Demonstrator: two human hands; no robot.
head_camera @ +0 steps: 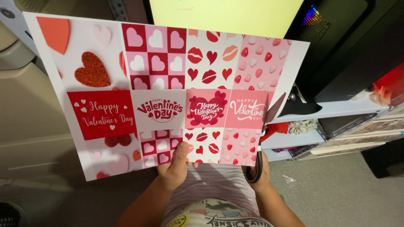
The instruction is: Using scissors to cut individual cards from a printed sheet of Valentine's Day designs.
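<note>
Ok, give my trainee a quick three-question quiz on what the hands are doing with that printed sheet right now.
1. True or false: the left hand grips the printed sheet at its near edge.
2. Which tool does the right hand hold? A) scissors B) knife C) glue stick
3. Fill in: the scissors are cutting along the sheet's ____ side.

Key: 1 true; 2 A; 3 right.

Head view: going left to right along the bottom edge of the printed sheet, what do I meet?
Printed sheet's white left margin → left hand pinching the lower edge → right hand with the scissors, blades open at the right edge.
</note>
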